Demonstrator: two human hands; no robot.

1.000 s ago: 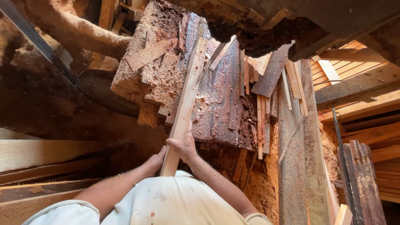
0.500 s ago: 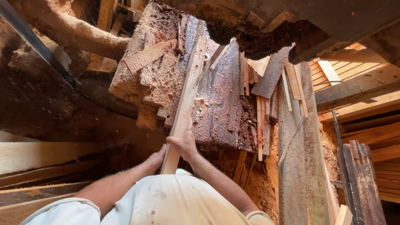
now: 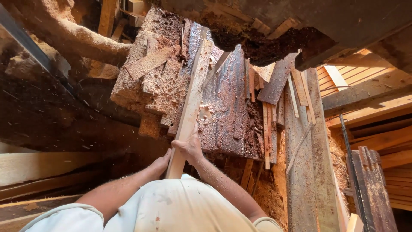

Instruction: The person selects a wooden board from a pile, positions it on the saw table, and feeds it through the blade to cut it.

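Observation:
A long pale wooden plank (image 3: 190,103) runs from just in front of my body up across a sawdust-covered saw table (image 3: 223,107). My right hand (image 3: 189,146) grips the plank's near part from the right side, thumb on top. My left hand (image 3: 161,163) presses against the plank's left edge close to its near end. Sawdust specks fly in the air at the left. The plank's far end reaches toward a dark, dust-caked housing (image 3: 274,38) at the top.
Heaps of sawdust and offcut strips (image 3: 150,64) cover the table's left part. Thin slats (image 3: 266,129) lie to the right of the plank. Stacked boards (image 3: 377,129) fill the right side, and pale planks (image 3: 43,163) lie at the left.
Both hands and the plank have shifted slightly forward along the table. More sawdust specks are in the air at the left.

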